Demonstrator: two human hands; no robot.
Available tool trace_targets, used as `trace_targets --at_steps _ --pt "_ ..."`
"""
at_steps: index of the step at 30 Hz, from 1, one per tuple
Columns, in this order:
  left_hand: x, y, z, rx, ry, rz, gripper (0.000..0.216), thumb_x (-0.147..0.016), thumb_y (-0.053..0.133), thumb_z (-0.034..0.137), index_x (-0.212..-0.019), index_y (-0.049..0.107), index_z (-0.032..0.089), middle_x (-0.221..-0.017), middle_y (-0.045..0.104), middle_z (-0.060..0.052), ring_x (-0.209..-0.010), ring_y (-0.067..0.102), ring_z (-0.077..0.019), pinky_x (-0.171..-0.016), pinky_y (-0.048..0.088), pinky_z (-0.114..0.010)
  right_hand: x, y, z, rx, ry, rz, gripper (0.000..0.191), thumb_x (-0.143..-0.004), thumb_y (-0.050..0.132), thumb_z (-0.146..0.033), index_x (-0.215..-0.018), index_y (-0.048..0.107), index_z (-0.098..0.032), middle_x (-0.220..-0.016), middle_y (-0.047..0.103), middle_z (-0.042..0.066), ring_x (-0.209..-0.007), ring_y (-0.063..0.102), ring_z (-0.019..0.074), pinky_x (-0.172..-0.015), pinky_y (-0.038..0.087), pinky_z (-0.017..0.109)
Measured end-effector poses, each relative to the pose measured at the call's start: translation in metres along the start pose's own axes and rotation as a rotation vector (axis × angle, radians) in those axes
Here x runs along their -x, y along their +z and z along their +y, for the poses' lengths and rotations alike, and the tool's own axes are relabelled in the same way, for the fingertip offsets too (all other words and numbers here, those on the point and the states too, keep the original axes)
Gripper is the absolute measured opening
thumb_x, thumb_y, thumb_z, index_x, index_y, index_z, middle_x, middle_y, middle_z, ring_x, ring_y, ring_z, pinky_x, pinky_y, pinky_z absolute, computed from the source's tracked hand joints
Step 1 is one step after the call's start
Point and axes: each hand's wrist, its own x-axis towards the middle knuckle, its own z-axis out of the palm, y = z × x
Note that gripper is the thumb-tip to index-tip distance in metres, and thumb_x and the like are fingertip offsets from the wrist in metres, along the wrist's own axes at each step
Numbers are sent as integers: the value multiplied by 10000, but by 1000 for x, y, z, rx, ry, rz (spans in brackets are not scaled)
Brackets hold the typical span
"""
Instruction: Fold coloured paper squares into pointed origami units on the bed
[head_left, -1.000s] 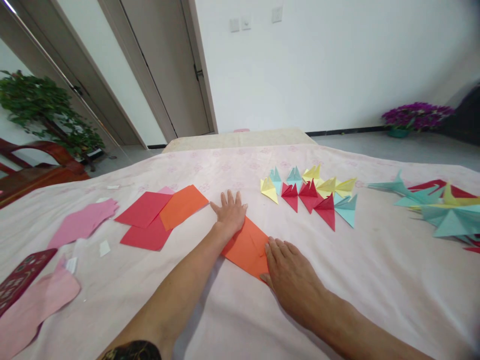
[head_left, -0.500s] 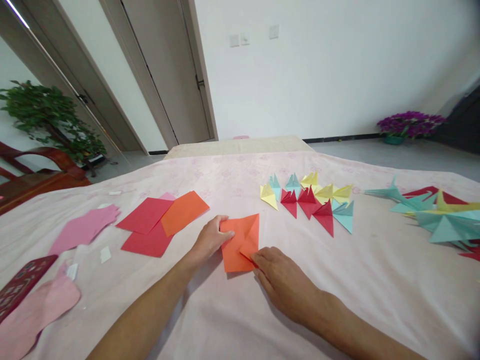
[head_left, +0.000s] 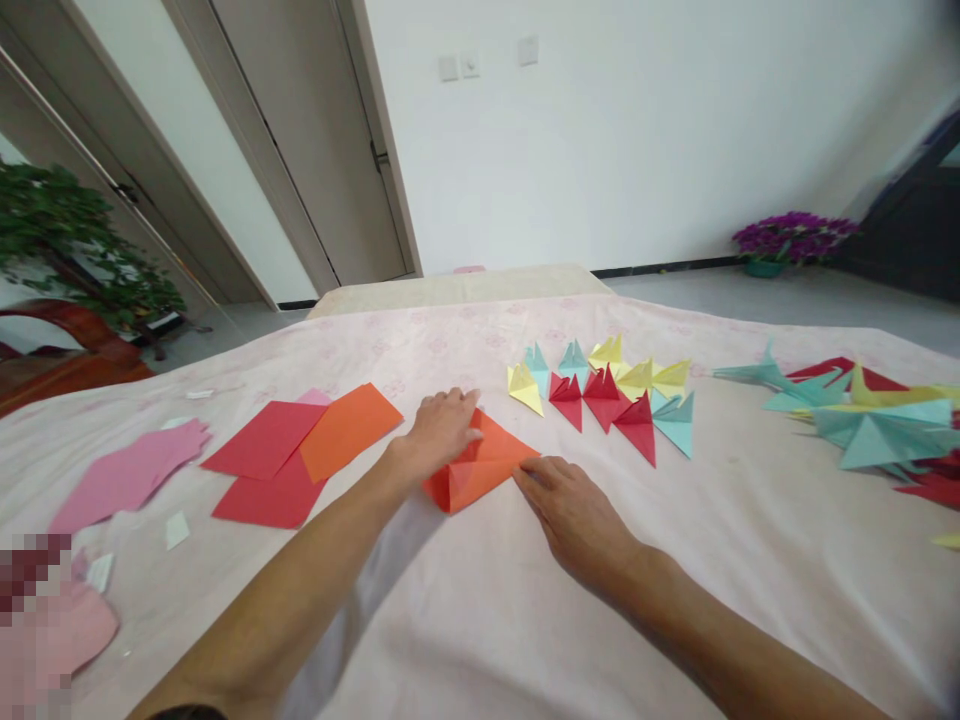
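Note:
An orange sheet of origami paper (head_left: pixel 487 470), partly folded, lies on the cloth in front of me with a raised flap on its left part. My left hand (head_left: pixel 442 425) reaches over its left side, fingers bent and the thumb on the paper. At the right corner, my right hand (head_left: pixel 555 490) pinches the paper between thumb and fingers. Beyond it stand several small folded paper pieces: red ones (head_left: pixel 637 428), yellow ones (head_left: pixel 636 378) and light blue ones (head_left: pixel 675 420).
Flat red sheets (head_left: pixel 259 440), an orange sheet (head_left: pixel 351 430) and a pink stack (head_left: pixel 127 475) lie left on the pink tablecloth (head_left: pixel 480 620). Finished paper cranes (head_left: pixel 877 430) are heaped at the right. White scraps (head_left: pixel 177 530) lie near the pink stack.
The orange paper has been turned so a corner points right, and its flap now stands up on the left. My left hand has moved up and over it; my right hand is at the right corner.

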Motion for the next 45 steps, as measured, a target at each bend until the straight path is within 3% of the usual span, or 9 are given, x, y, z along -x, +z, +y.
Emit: trace_targets --at_steps 2,5,10,17,24,32,36,41,45 --pt "4 8 13 -86 84 166 523 -871 627 412 -1321 520 168 -1366 549 -160 -1345 421 -339 -1099 330 -515 1 -1 -2 18 15 -16 362 -884 455 -58 -1188 601 -190 -1165 584 96 -1019 513 231 -885 420 355" --pt "8 26 22 -106 273 210 471 -885 588 503 -1235 575 188 -1302 594 -127 -1411 316 -323 -1167 178 -570 2 -4 -3 49 49 -23 347 -883 461 -67 -1170 603 -202 -1111 574 90 -962 497 223 -854 403 344" --pt "9 50 13 -51 202 233 561 -855 554 623 -1234 557 210 -1213 598 -127 -1326 394 -344 -1115 177 -660 3 -9 9 91 95 -8 307 -890 460 -70 -1112 618 -213 -1064 559 84 -937 475 213 -831 371 324" --pt "7 54 9 81 198 286 527 -807 592 654 -1081 567 204 -1187 565 -110 -1287 403 -322 -1121 167 -650 3 -10 20 128 112 -12 354 -900 451 -62 -1168 608 -231 -1040 558 80 -927 470 205 -775 348 308" --pt "7 47 12 132 213 347 478 -808 645 585 -1113 611 218 -1029 629 -63 -1050 529 -257 -1140 170 -626 2 -9 23 155 123 -7 361 -885 463 -61 -1160 608 -244 -1024 560 77 -918 464 208 -756 345 307" --pt "23 50 25 -36 249 517 85 -871 662 332 -866 697 254 -787 605 0 -842 530 -203 -1159 151 -645 2 -9 25 151 109 1 378 -875 454 -45 -1157 606 -245 -1022 554 78 -913 455 211 -755 346 313" --pt "31 54 30 -108 270 584 138 -920 573 199 -862 689 242 -754 587 -3 -799 520 -189 -1145 188 -662 2 -9 26 158 112 -5 364 -870 459 -44 -1142 612 -231 -1033 553 83 -924 456 216 -762 349 318" --pt "35 54 31 -133 330 626 146 -924 551 179 -902 684 236 -748 579 4 -798 520 -186 -1154 172 -670 2 -10 28 158 111 -16 355 -884 452 -48 -1147 617 -221 -1044 554 85 -927 459 211 -779 356 313" --pt "39 51 33 -129 361 586 169 -928 529 163 -913 682 234 -769 591 0 -823 527 -192 -1164 159 -666 2 -12 28 146 110 -17 382 -892 447 -44 -1184 610 -227 -1050 557 79 -927 466 205 -791 364 310"
